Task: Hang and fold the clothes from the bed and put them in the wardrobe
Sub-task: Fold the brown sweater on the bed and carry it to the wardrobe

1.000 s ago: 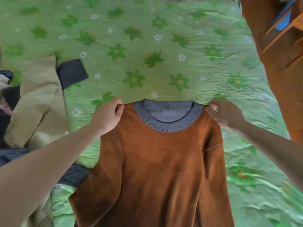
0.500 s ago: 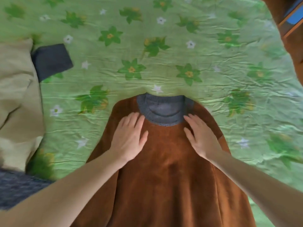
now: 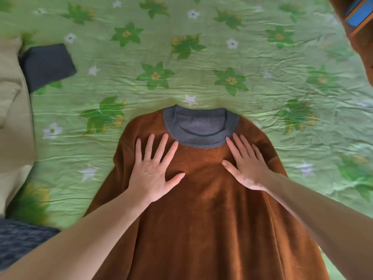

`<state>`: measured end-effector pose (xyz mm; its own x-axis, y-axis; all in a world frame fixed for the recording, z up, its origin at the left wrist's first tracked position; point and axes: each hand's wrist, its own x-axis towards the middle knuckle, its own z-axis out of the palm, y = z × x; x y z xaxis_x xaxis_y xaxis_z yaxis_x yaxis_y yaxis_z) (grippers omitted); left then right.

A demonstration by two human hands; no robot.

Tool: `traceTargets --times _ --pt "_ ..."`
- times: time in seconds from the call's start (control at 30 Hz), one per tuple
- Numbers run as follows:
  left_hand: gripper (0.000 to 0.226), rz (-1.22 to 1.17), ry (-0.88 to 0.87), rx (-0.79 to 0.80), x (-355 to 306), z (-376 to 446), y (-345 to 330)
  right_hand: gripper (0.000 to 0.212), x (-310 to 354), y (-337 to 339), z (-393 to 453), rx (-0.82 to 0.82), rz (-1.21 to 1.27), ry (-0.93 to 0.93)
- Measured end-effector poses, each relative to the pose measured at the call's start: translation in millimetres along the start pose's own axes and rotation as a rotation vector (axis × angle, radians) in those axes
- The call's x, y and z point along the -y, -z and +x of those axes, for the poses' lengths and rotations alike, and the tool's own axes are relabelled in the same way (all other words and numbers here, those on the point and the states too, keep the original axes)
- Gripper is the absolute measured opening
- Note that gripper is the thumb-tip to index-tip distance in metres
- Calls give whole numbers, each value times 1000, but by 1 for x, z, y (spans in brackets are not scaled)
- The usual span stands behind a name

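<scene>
Flat on the bed [image 3: 201, 63] lies a brown sweater [image 3: 201, 219] with a grey ribbed collar [image 3: 199, 128], its neck pointing away from the person and its body running down to the lower edge of the view. Both hands rest on its chest just below the collar — the left hand [image 3: 154, 172] with fingers spread and straight, palm down, the right hand [image 3: 247, 168] likewise flat, its fingertips close beside the collar's right edge. Neither hand is gripping anything; they press on the fabric with released, straight fingers.

Inside the collar no label or writing can be read (the knit there looks plain grey). The bed's green sheet is printed with darker green and white flowers and is creased all over. At the left edge lie a beige garment [image 3: 12, 122] with a dark grey cuff [image 3: 47, 65], and lower down a dark blue knitted piece [image 3: 18, 241]. Orange-brown wooden furniture [image 3: 361, 43] shows at the top right corner.
</scene>
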<state>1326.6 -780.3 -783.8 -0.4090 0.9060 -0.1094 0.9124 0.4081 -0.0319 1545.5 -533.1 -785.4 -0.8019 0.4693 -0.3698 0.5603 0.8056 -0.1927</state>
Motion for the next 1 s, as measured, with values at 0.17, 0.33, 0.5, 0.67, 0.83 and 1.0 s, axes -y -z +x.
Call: traceTargets --times 0.17,0.33,0.5,0.67,0.83,1.0 --pt "92 57 41 68 -16 -4 14 70 -3 2 1 42 4 29" --pt "73 -105 178 7 -84 -13 35 58 -6 19 -25 -218 490 95" --pt "64 -250 -28 -63 -181 -21 40 45 -48 2 -125 -602 562 -175" --pt "64 -250 -152 10 -240 -17 43 22 -81 -6 -186 -232 764 -394" --pt "73 -175 -138 131 -240 -19 49 21 -101 15 -198 146 920 -327" --pt "77 -53 -211 210 -233 -16 52 22 -165 78 -194 36 960 -402"
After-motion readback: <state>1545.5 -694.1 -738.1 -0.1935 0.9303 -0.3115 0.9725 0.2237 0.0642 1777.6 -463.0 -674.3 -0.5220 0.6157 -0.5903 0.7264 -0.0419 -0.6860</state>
